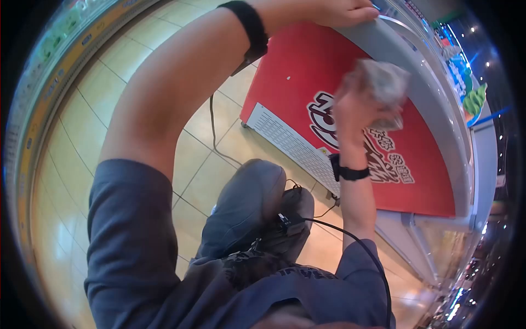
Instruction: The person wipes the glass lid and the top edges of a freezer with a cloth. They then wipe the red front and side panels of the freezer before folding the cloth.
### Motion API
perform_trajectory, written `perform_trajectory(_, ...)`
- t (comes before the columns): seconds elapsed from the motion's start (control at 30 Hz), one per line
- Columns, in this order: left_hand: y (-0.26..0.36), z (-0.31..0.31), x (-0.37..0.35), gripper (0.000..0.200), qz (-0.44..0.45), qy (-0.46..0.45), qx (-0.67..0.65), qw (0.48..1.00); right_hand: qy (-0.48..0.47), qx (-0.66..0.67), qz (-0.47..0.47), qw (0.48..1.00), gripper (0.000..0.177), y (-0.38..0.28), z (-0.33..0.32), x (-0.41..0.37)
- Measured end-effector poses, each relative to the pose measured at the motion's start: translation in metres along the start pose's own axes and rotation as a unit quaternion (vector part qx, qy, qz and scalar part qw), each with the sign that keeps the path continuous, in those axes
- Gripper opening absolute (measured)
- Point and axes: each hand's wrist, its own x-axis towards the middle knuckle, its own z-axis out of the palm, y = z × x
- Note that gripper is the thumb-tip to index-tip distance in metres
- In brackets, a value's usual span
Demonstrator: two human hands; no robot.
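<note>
A crumpled grey-white cloth (383, 82) is in my right hand (353, 107), blurred by motion. The fingers are closed on it, in front of the red front panel (296, 66) of a chest freezer. Dark and white lettering (323, 118) on the panel lies partly behind this hand. At the top of the view, my left hand (342, 12) rests on the freezer's grey rim (364, 38), fingers curled over it and partly cut off by the frame's edge. Black bands circle both wrists.
A white vent grille (290, 148) runs along the freezer's lower edge. A dark cable (213, 129) lies on the tiled floor (192, 170), and another (350, 233) hangs across my body. A long display case (55, 93) curves along the left. My bent knees (246, 197) are close to the freezer.
</note>
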Motion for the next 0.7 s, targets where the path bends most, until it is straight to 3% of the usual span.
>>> perform_trajectory(0.07,-0.008,-0.001,0.002,0.046,0.0,-0.003,0.002,1.0,-0.069,0.095,-0.094,0.989,0.042,-0.052,0.028,-0.016)
perform_trajectory(0.1,-0.01,0.002,-0.001,0.046,0.01,-0.012,0.007,1.0,-0.105,0.102,-0.19,0.971,0.045,-0.075,0.055,-0.035)
perform_trajectory(0.2,-0.007,0.001,-0.008,0.046,-0.031,-0.012,0.017,0.999,-0.1,-0.046,-0.487,0.867,0.051,-0.127,0.109,-0.098)
perform_trajectory(0.23,-0.003,-0.005,-0.013,0.046,-0.035,-0.009,0.02,0.999,-0.096,-0.045,-0.49,0.865,0.051,-0.133,0.107,-0.103)
perform_trajectory(0.3,0.001,-0.017,-0.019,0.048,-0.051,-0.028,-0.033,0.998,-0.221,0.112,-0.451,0.857,0.056,-0.135,0.093,-0.094)
perform_trajectory(0.33,-0.014,0.004,-0.01,0.041,-0.006,0.045,-0.033,0.998,-0.286,0.123,-0.438,0.843,0.058,-0.133,0.089,-0.08)
perform_trajectory(0.4,-0.021,0.007,-0.002,0.041,-0.025,0.029,-0.097,0.995,-0.17,0.09,-0.407,0.893,0.054,-0.12,0.043,-0.033)
perform_trajectory(0.47,-0.03,0.009,0.012,0.041,-0.05,0.014,-0.167,0.985,-0.108,0.026,-0.298,0.948,0.05,-0.109,0.02,0.025)
perform_trajectory(0.53,-0.037,0.01,0.023,0.041,-0.065,0.005,-0.232,0.971,0.001,0.061,-0.219,0.974,0.046,-0.104,-0.009,0.064)
perform_trajectory(0.63,-0.04,0.01,0.032,0.042,-0.085,0.006,-0.306,0.948,-0.073,0.039,-0.22,0.972,0.045,-0.122,0.008,0.048)
perform_trajectory(0.7,-0.045,0.001,0.022,0.042,-0.102,0.023,-0.323,0.941,-0.114,0.036,-0.34,0.933,0.05,-0.144,0.048,0.008)
